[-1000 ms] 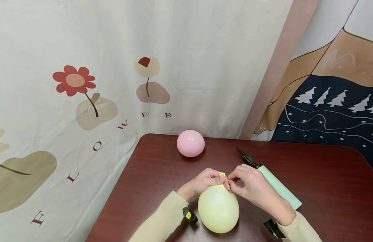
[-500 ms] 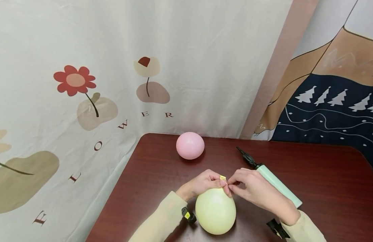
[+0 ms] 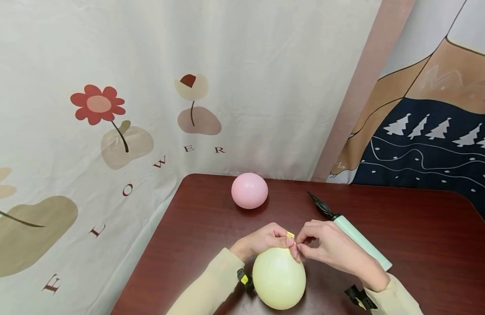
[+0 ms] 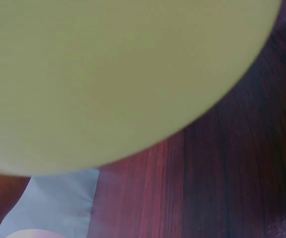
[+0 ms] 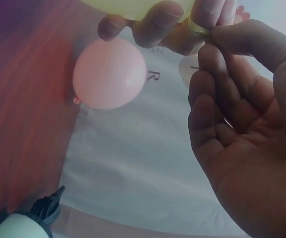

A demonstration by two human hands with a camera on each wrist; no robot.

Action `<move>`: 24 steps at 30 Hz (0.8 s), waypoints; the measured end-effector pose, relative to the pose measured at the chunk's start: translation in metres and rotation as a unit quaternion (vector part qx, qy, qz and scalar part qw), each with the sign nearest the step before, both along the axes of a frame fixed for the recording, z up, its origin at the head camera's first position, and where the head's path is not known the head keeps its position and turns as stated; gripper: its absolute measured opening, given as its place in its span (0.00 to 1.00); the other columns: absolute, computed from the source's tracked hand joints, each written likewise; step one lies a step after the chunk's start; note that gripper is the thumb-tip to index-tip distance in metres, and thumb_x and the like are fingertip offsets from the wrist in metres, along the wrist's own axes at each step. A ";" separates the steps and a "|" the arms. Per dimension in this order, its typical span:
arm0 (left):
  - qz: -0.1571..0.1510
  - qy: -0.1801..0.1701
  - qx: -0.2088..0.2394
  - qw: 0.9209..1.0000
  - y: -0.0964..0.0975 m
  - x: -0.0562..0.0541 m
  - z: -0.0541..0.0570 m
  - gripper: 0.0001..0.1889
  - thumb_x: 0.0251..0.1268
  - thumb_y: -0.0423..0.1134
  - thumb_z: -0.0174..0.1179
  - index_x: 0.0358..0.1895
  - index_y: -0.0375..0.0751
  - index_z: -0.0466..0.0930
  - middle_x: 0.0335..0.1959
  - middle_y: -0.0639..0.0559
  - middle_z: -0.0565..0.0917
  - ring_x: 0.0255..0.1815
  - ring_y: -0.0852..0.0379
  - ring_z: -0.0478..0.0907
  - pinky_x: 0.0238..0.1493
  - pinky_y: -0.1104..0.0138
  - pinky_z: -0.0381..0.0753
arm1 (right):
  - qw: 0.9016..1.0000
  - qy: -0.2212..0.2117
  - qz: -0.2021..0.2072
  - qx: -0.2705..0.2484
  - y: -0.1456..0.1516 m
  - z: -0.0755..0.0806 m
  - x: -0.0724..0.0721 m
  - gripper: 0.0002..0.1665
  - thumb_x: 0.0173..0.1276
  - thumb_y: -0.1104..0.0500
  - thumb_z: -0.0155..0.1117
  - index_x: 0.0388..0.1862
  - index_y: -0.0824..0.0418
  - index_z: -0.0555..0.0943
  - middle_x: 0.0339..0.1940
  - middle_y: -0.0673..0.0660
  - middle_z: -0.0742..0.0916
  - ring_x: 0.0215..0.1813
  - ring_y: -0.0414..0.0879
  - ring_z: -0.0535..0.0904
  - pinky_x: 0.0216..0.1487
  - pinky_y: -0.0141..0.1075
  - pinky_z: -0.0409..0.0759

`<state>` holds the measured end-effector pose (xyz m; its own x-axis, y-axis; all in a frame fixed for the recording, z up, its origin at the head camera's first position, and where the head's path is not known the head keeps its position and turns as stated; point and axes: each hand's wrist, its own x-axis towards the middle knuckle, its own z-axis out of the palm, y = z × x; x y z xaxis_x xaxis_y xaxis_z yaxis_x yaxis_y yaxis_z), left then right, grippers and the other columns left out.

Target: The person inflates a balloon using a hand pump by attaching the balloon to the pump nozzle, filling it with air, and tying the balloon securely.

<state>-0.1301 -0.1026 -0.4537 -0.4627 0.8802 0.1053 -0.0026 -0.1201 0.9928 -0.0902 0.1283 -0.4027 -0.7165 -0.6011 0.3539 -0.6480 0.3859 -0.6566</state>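
A pale yellow inflated balloon hangs just below my hands at the table's near side, and it fills much of the left wrist view. My left hand grips its neck, with a bit of yellow rubber poking up by the thumb. In the right wrist view, a yellow band of the stretched neck crosses a left finger. The thumb and forefinger of my right hand pinch at the end of that band; their tips partly hide it.
An inflated pink balloon rests near the table's back edge. A mint-green hand pump with a black nozzle lies behind my right hand. Printed cloth hangs along the back and left of the dark red table.
Both hands and the yellow balloon have moved slightly toward the near edge, the balloon also a little left. The pink balloon has shifted slightly nearer. The pump stays put.
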 end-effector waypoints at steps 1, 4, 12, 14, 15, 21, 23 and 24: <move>0.000 0.004 0.000 1.000 0.000 0.000 0.000 0.21 0.82 0.35 0.50 0.39 0.14 0.80 0.39 0.18 0.80 0.46 0.58 0.85 0.50 0.71 0.81 | 1.000 0.000 -0.003 0.000 -0.001 0.000 0.000 0.20 0.59 0.69 0.73 0.31 0.40 0.84 0.29 0.34 0.80 0.31 0.31 0.75 0.30 0.30 0.79; 0.010 0.014 0.004 1.000 -0.002 -0.002 0.000 0.22 0.82 0.38 0.52 0.39 0.14 0.80 0.38 0.25 0.84 0.46 0.57 0.85 0.49 0.72 0.80 | 0.999 0.027 -0.022 -0.002 -0.005 0.000 0.001 0.21 0.56 0.69 0.74 0.31 0.40 0.82 0.29 0.34 0.79 0.32 0.31 0.75 0.32 0.28 0.79; 0.052 0.022 0.021 0.998 -0.003 -0.005 0.003 0.34 0.76 0.51 0.61 0.37 0.11 0.77 0.32 0.39 0.84 0.33 0.65 0.80 0.32 0.75 0.79 | 0.994 0.049 -0.070 -0.070 -0.016 -0.007 0.004 0.21 0.56 0.65 0.76 0.28 0.39 0.77 0.28 0.36 0.77 0.33 0.33 0.74 0.30 0.31 0.77; 0.048 0.046 0.028 0.997 -0.002 -0.006 0.005 0.35 0.76 0.53 0.61 0.36 0.12 0.78 0.32 0.27 0.81 0.34 0.65 0.80 0.33 0.75 0.78 | 0.994 0.011 -0.057 -0.093 -0.015 -0.010 0.004 0.21 0.56 0.67 0.74 0.28 0.40 0.77 0.27 0.37 0.77 0.31 0.34 0.75 0.29 0.30 0.76; 0.046 0.059 0.032 0.997 -0.002 -0.006 0.006 0.35 0.76 0.54 0.61 0.36 0.12 0.79 0.33 0.22 0.80 0.36 0.65 0.80 0.34 0.75 0.78 | 0.993 -0.011 -0.046 -0.105 -0.015 -0.011 0.004 0.20 0.57 0.68 0.72 0.28 0.41 0.78 0.27 0.39 0.77 0.31 0.35 0.75 0.28 0.30 0.76; 0.044 0.102 0.048 0.993 0.003 -0.006 0.012 0.27 0.76 0.44 0.62 0.35 0.13 0.81 0.34 0.18 0.81 0.39 0.65 0.82 0.36 0.74 0.79 | 0.980 -0.112 0.040 -0.159 -0.013 -0.017 -0.001 0.19 0.58 0.76 0.58 0.27 0.50 0.73 0.25 0.46 0.73 0.29 0.39 0.72 0.28 0.32 0.73; 0.054 0.111 0.043 0.991 0.004 -0.005 0.013 0.18 0.75 0.33 0.62 0.34 0.13 0.82 0.32 0.20 0.81 0.36 0.66 0.81 0.33 0.74 0.78 | 0.978 -0.123 0.051 -0.162 -0.012 -0.019 -0.002 0.20 0.57 0.76 0.57 0.26 0.49 0.71 0.25 0.47 0.71 0.29 0.39 0.70 0.28 0.32 0.71; 0.061 0.116 0.038 0.991 0.004 -0.004 0.013 0.14 0.73 0.27 0.61 0.33 0.14 0.82 0.30 0.21 0.81 0.34 0.66 0.80 0.31 0.74 0.77 | 0.978 -0.126 0.055 -0.160 -0.012 -0.020 -0.003 0.20 0.57 0.76 0.57 0.26 0.49 0.71 0.25 0.48 0.70 0.29 0.39 0.68 0.28 0.33 0.70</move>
<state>-0.1345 -0.0984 -0.4409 -0.5200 0.8049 0.2861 0.2443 -0.1808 0.9527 -0.0929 0.1166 -0.4224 -0.7428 -0.5659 0.3579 -0.4767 0.0716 -0.8761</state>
